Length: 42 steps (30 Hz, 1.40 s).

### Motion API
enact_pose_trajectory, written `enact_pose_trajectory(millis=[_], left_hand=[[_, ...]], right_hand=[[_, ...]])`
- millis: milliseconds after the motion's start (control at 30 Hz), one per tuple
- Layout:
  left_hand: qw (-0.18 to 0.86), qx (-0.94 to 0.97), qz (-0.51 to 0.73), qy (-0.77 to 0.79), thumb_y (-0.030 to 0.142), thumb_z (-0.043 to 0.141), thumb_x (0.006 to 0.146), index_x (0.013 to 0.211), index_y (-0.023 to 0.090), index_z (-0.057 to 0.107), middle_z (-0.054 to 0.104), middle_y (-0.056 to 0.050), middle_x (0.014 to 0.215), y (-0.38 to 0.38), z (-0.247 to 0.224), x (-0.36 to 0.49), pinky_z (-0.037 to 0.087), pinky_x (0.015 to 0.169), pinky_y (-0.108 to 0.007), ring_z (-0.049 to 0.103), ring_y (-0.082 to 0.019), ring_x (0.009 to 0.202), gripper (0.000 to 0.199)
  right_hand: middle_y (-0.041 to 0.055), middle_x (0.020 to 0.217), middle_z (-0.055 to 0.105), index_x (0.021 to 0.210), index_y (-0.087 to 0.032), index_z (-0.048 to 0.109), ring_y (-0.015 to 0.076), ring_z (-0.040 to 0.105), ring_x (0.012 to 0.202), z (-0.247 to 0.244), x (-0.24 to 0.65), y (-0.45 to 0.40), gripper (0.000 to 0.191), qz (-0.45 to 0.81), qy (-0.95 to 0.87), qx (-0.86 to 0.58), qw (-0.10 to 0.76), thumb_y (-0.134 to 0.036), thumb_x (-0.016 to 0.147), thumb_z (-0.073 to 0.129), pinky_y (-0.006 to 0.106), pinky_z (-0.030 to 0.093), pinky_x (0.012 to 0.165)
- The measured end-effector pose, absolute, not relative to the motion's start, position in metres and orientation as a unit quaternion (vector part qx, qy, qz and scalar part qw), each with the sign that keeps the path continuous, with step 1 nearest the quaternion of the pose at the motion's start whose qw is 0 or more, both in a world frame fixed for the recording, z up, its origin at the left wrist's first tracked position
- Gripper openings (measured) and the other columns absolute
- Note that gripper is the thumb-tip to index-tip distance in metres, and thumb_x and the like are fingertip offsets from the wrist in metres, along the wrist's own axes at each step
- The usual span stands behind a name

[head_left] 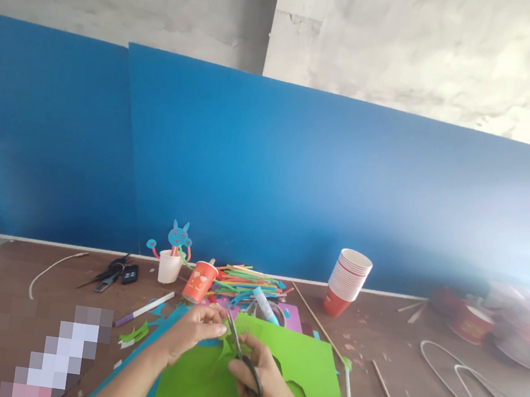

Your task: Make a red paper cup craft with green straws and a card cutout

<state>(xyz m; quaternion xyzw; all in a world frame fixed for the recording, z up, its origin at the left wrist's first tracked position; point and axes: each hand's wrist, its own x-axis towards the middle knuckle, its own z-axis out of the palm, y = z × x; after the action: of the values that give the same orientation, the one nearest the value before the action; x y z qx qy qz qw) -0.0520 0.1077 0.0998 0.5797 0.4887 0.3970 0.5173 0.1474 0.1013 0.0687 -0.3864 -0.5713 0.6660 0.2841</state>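
My right hand point(258, 377) is closed round the black handles of a pair of scissors point(252, 377). Their blades point up and away, close beside the fingertips of my left hand point(199, 326). The left thumb and fingers are pinched together; what they hold is too small to make out. A small pointed bit of green paper shows between the two hands. Under them lies a green paper sheet point(194, 381), partly over a blue sheet point(125, 372). A second green sheet point(315, 368) with a curved cut edge lies to the right.
Behind the paper lie a pile of coloured sticks point(239, 280), a glue stick point(265, 305) and a red paper cup point(200, 282). A white cup point(169, 267) bears a blue paper figure. Stacked cups point(348, 281) stand right; a marker point(145, 310) and keys point(130, 274) lie left.
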Motion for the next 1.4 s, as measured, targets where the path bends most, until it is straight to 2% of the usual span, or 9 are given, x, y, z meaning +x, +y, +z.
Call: enact_pose_trajectory(millis=[100,200,400,567,667,867,1100,1400], left_hand=[[0.504,0.556,0.442,0.491,0.041,0.066,0.067,0.062,0.018,0.062,0.063,-0.007,0.103,0.110,0.099,-0.047,0.042,0.083,-0.031,0.057,-0.024,0.096,0.024],[0.478,0.548,0.461,0.509,0.041,0.065,0.067,0.061,0.018,0.063,0.062,-0.008,0.103,0.110,0.099,-0.041,0.041,0.083,-0.031,0.056,-0.025,0.097,0.024],[0.466,0.541,0.485,0.505,0.042,0.063,0.069,0.062,0.018,0.061,0.063,-0.006,0.096,0.107,0.096,-0.034,0.039,0.071,-0.028,0.054,-0.019,0.079,0.025],[0.473,0.539,0.485,0.500,0.041,0.062,0.072,0.062,0.019,0.058,0.056,0.002,0.063,0.106,0.095,-0.030,0.034,0.061,-0.025,0.048,-0.014,0.062,0.024],[0.496,0.524,0.489,0.489,0.042,0.061,0.073,0.063,0.019,0.057,0.058,0.003,0.057,0.106,0.097,-0.029,0.036,0.062,-0.026,0.052,-0.015,0.060,0.025],[0.533,0.499,0.493,0.474,0.040,0.066,0.069,0.069,0.019,0.059,0.065,0.002,0.058,0.103,0.098,-0.028,0.039,0.064,-0.026,0.057,-0.015,0.061,0.022],[0.544,0.493,0.501,0.458,0.033,0.067,0.067,0.064,0.018,0.061,0.058,0.004,0.055,0.105,0.097,-0.029,0.036,0.062,-0.025,0.050,-0.012,0.057,0.017],[0.561,0.483,0.499,0.450,0.029,0.066,0.066,0.060,0.018,0.061,0.057,0.004,0.054,0.101,0.099,-0.026,0.036,0.063,-0.025,0.049,-0.012,0.057,0.014]], right_hand=[[-0.0066,0.049,0.058,0.126,-0.013,0.037,0.0074,0.047,0.034,0.070,0.145,0.101,0.087,0.655,-0.551,-0.398,0.332,-0.060,0.063,0.073,0.015,0.028,0.031],[-0.0090,0.048,0.055,0.129,-0.015,0.033,0.0082,0.049,0.036,0.073,0.143,0.100,0.089,0.642,-0.546,-0.396,0.364,-0.060,0.063,0.074,0.015,0.029,0.031],[-0.0104,0.048,0.052,0.115,-0.017,0.044,0.0069,0.046,0.036,0.070,0.141,0.101,0.076,0.654,-0.562,-0.371,0.344,-0.059,0.060,0.077,0.015,0.033,0.032],[-0.0086,0.045,0.051,0.091,-0.016,0.055,0.0056,0.043,0.034,0.063,0.140,0.102,0.054,0.635,-0.584,-0.373,0.342,-0.057,0.062,0.077,0.015,0.032,0.031],[-0.0086,0.044,0.049,0.081,-0.016,0.056,0.0054,0.042,0.033,0.062,0.140,0.102,0.049,0.627,-0.586,-0.378,0.348,-0.056,0.061,0.077,0.015,0.033,0.031],[-0.0085,0.043,0.050,0.079,-0.015,0.057,0.0053,0.042,0.033,0.064,0.139,0.102,0.045,0.628,-0.579,-0.382,0.353,-0.052,0.061,0.077,0.015,0.034,0.031],[-0.0088,0.042,0.049,0.078,-0.015,0.057,0.0050,0.040,0.032,0.063,0.139,0.101,0.046,0.626,-0.582,-0.400,0.331,-0.054,0.060,0.076,0.015,0.034,0.030],[-0.0086,0.042,0.049,0.077,-0.015,0.058,0.0052,0.042,0.033,0.062,0.138,0.102,0.042,0.619,-0.590,-0.397,0.333,-0.049,0.062,0.076,0.014,0.035,0.030]])
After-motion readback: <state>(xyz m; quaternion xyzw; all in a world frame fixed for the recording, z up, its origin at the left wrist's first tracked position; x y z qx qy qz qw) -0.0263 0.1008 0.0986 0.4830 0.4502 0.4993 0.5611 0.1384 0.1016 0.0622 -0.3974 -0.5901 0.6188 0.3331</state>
